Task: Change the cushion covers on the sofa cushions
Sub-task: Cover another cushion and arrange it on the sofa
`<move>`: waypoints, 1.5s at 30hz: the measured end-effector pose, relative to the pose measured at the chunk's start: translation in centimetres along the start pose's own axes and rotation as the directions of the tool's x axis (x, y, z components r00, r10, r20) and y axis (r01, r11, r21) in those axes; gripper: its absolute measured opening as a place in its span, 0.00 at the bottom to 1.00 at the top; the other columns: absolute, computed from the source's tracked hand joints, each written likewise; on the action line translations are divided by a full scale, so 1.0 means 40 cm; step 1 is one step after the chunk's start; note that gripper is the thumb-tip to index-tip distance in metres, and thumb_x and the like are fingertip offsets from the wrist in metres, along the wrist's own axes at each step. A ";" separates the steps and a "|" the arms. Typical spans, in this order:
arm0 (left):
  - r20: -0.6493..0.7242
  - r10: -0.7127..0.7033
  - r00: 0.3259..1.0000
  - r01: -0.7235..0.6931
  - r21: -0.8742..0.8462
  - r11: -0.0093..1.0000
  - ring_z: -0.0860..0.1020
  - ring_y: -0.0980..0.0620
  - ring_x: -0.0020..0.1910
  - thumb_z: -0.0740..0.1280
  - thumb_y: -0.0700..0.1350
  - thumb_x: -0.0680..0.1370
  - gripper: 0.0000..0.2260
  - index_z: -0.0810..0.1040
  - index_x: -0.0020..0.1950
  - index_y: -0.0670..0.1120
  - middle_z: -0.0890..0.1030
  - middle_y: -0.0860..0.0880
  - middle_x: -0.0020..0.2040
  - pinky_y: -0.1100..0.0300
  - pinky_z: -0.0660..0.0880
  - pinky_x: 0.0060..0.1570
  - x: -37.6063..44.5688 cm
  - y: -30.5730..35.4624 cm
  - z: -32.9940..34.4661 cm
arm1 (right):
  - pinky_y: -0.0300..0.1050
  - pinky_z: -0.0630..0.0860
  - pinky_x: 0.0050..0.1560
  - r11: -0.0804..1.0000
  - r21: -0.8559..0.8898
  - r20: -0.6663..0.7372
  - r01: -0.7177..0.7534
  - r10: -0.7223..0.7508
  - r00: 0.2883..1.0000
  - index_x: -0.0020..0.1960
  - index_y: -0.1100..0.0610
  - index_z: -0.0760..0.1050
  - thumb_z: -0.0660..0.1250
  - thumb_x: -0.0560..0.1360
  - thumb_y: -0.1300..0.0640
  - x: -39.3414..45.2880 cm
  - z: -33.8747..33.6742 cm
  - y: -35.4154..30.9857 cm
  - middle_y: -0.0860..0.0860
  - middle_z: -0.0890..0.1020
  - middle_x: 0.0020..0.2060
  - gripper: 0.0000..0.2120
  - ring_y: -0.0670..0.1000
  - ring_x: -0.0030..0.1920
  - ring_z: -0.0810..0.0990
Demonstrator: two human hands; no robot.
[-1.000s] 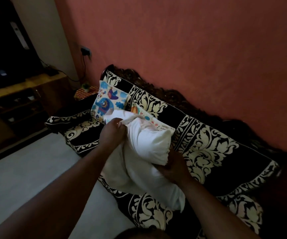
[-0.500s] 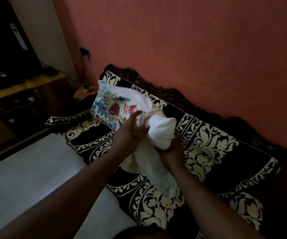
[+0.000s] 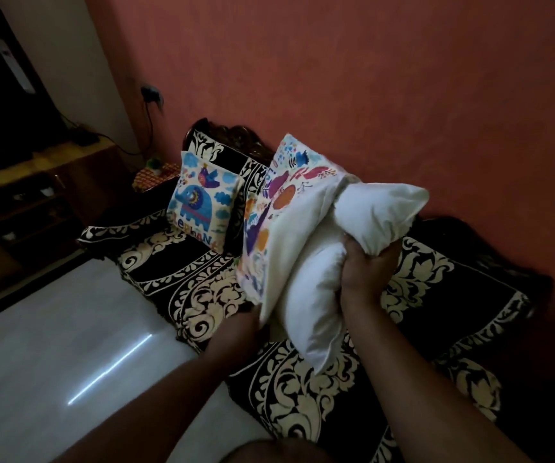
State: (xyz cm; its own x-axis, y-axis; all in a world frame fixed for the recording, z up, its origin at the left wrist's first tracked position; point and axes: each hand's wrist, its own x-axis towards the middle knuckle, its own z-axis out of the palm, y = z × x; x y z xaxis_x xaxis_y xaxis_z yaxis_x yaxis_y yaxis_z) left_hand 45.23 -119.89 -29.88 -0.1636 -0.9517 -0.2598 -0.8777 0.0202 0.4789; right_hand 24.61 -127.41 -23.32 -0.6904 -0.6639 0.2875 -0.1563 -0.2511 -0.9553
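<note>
The white cushion insert (image 3: 322, 279) is now half swallowed by the printed cover (image 3: 279, 208), held up over the sofa (image 3: 302, 396), right hand (image 3: 362, 272) squeezing its middle while the left hand (image 3: 252, 320) has slid under the cover, grip hidden, so stuffing's basically midway.

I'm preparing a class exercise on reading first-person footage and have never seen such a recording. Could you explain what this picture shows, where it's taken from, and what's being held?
There is no machine: a head-worn camera looks down at a person's bare arms. The right hand squeezes a white cushion insert, part of it inside a colourful printed cover. The left hand is hidden behind that cover, so its grip cannot be judged. On the black-and-cream patterned sofa an elephant-print cushion leans against the backrest.
</note>
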 end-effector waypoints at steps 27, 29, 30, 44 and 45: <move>-0.312 0.138 0.940 -0.296 -0.547 0.783 0.82 0.56 0.48 0.65 0.43 0.81 0.09 0.83 0.58 0.47 0.84 0.53 0.49 0.61 0.78 0.47 0.137 0.246 -0.156 | 0.49 0.78 0.56 0.607 -0.532 0.819 0.590 0.193 0.541 0.72 0.53 0.72 0.64 0.81 0.46 -0.039 -0.114 0.220 0.57 0.83 0.56 0.22 0.59 0.56 0.82; -0.339 0.056 0.939 -0.256 -0.580 0.773 0.82 0.53 0.51 0.65 0.45 0.81 0.11 0.82 0.61 0.46 0.84 0.50 0.52 0.56 0.79 0.52 0.153 0.233 -0.156 | 0.47 0.74 0.63 0.700 -0.610 0.719 0.370 0.293 0.631 0.73 0.45 0.70 0.58 0.82 0.39 -0.052 -0.102 0.207 0.53 0.82 0.61 0.23 0.56 0.61 0.80; -0.343 -0.033 0.939 -0.201 -0.623 0.756 0.82 0.51 0.52 0.65 0.45 0.81 0.10 0.82 0.60 0.47 0.84 0.49 0.52 0.54 0.79 0.52 0.161 0.209 -0.164 | 0.47 0.75 0.59 0.699 -0.613 0.703 0.368 0.270 0.658 0.76 0.46 0.65 0.60 0.80 0.38 -0.058 -0.099 0.212 0.54 0.82 0.61 0.26 0.57 0.60 0.80; -0.172 -0.157 0.972 0.047 -0.516 0.856 0.79 0.47 0.51 0.66 0.49 0.80 0.12 0.78 0.62 0.49 0.82 0.47 0.55 0.51 0.76 0.52 0.173 0.037 -0.060 | 0.49 0.74 0.35 0.333 -0.716 0.697 0.613 0.307 0.648 0.77 0.57 0.61 0.65 0.79 0.50 -0.148 -0.092 0.359 0.57 0.84 0.48 0.29 0.60 0.42 0.84; -0.128 -0.157 0.979 0.077 -0.483 0.872 0.78 0.48 0.50 0.66 0.48 0.80 0.11 0.77 0.62 0.49 0.81 0.47 0.55 0.52 0.76 0.51 0.182 0.028 -0.035 | 0.46 0.71 0.30 0.308 -0.714 0.700 0.629 0.347 0.624 0.74 0.58 0.66 0.68 0.76 0.52 -0.153 -0.106 0.385 0.56 0.85 0.44 0.29 0.58 0.36 0.83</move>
State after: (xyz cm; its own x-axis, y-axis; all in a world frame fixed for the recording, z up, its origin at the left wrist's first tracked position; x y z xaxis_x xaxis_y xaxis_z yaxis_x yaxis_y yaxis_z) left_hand 43.71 -127.22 -30.06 0.0349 -0.9743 -0.2225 -0.5606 -0.2034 0.8027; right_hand 23.42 -124.21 -40.08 0.0092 -0.9946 -0.1032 -0.9866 0.0078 -0.1630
